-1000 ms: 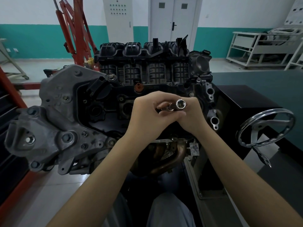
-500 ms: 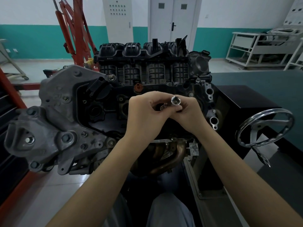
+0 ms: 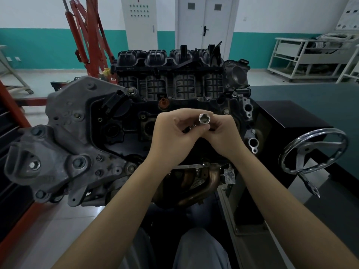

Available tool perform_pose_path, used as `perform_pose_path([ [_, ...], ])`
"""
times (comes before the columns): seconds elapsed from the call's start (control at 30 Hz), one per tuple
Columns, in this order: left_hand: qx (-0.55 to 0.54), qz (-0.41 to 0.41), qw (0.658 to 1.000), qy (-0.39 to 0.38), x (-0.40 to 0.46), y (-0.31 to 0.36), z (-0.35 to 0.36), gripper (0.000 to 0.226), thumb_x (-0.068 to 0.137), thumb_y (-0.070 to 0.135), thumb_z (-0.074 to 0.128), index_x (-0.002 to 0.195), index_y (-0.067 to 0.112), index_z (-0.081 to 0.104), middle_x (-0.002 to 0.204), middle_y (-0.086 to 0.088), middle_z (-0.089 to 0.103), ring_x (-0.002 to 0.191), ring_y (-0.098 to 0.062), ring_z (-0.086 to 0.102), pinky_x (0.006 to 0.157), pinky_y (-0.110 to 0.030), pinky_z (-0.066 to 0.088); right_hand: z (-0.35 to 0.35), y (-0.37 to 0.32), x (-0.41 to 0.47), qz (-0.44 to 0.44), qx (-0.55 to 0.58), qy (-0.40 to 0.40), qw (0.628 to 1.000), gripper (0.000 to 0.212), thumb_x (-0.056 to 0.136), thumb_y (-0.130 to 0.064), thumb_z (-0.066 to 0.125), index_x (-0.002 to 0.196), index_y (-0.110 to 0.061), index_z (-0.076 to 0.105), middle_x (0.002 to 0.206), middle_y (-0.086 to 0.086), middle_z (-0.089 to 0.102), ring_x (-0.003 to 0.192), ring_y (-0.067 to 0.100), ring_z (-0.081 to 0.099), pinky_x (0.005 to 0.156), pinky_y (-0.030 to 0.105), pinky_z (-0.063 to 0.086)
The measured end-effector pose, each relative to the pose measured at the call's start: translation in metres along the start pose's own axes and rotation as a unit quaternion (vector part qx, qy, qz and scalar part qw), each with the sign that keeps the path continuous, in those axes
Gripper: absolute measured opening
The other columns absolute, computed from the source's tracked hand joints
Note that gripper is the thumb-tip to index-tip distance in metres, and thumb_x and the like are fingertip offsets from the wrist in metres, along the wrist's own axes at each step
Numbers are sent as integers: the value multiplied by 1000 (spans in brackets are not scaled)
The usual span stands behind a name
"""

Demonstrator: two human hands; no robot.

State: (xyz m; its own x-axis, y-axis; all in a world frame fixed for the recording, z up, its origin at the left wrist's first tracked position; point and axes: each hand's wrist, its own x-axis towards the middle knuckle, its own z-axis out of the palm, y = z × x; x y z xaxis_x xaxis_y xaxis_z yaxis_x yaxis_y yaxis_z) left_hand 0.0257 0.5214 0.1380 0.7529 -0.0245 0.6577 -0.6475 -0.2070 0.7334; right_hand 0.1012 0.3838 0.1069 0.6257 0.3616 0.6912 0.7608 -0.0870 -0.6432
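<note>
Socket [image 3: 204, 119] is being pinched, hollow end up, by curled fingers of the left hand [image 3: 171, 138] and right hand [image 3: 223, 135] above the engine [image 3: 120, 140], where a loosening grip risks dropping it into open holes.

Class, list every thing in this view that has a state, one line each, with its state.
socket: held in both hands, open end toward the camera.
left hand: pinches the socket's narrow end.
right hand: pinches the socket's wide end.
engine: mounted, intake manifold fitted.
door: closed.
handwheel: untouched.
</note>
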Motion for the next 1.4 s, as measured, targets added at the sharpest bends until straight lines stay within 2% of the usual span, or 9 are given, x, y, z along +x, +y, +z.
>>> perform_pose_path([
  [0.17, 56, 9, 998, 40, 1, 3, 2, 27, 70, 1, 82, 87, 20, 72, 85, 7, 72, 83, -5, 69, 78, -23, 56, -4, 5, 1, 3, -6, 10, 1000, 21, 78, 4, 72, 96, -6, 72, 88, 0, 72, 85, 9, 70, 77, 20, 52],
  [0.37, 13, 11, 1000, -19, 4, 2, -2, 28, 76, -9, 73, 98, 9, 72, 93, -4, 74, 92, -14, 71, 85, -33, 56, -1, 0, 1, -2, -7, -21, 1000, 27, 81, -5, 69, 101, -22, 64, 86, -31, 68, 87, -8, 65, 75, 8, 47],
  [0.57, 123, 43, 991, 25, 1, 2, 1, 21, 72, 7, 82, 90, 14, 75, 84, 11, 70, 83, -2, 67, 77, -15, 52, -3, 3, 1, 3, -10, 0, 1000, 22, 77, 4, 72, 96, -7, 72, 88, -6, 72, 84, 8, 70, 75, 19, 53],
  [0.73, 45, 18, 999, -8, 2, 1, -2, 25, 79, -6, 72, 100, 8, 73, 95, -2, 74, 93, -11, 70, 86, -31, 56, -2, -4, 2, -2, -6, -31, 999, 26, 80, -5, 68, 94, -27, 64, 82, -31, 68, 84, -9, 65, 75, 8, 47],
  [0.8, 32, 16, 999, -28, 2, 2, -2, 26, 78, -7, 72, 100, 7, 73, 96, -4, 74, 95, -13, 70, 88, -34, 56, -3, 1, 2, 7, -3, -16, 1000, 25, 78, 1, 69, 93, -19, 69, 82, -21, 71, 84, -1, 68, 76, 14, 50],
  [0.93, 88, 16, 995, 32, 0, 1, 2, 24, 72, 5, 81, 91, 19, 73, 84, 15, 69, 85, 0, 67, 78, -15, 52, -3, 2, 2, 2, -4, 0, 1000, 20, 76, 6, 74, 94, -2, 72, 88, 5, 73, 85, 15, 71, 77, 30, 56],
  [1.13, 32, 11, 999, -16, 1, 0, 2, 25, 78, -5, 73, 98, 10, 73, 94, -1, 74, 93, -13, 70, 87, -33, 56, -2, 0, 1, 0, -12, -34, 999, 36, 80, 5, 66, 100, -25, 63, 84, -33, 67, 86, -10, 64, 75, 8, 46],
  [1.3, 62, 27, 997, 30, 1, 2, 4, 29, 71, 4, 82, 89, 24, 71, 85, 15, 70, 85, -2, 68, 79, -19, 54, -3, 2, 3, -9, -18, -10, 1000, 23, 77, 7, 71, 94, -8, 72, 87, -10, 70, 83, 0, 68, 75, 12, 48],
  [1.4, 40, 29, 998, 39, 0, 2, 3, 31, 75, 0, 78, 93, 24, 70, 87, 13, 71, 86, -4, 69, 81, -22, 55, -3, -3, 2, -13, 9, -7, 1000, 24, 78, -4, 73, 96, -19, 68, 89, -18, 70, 86, 0, 68, 77, 14, 49],
])
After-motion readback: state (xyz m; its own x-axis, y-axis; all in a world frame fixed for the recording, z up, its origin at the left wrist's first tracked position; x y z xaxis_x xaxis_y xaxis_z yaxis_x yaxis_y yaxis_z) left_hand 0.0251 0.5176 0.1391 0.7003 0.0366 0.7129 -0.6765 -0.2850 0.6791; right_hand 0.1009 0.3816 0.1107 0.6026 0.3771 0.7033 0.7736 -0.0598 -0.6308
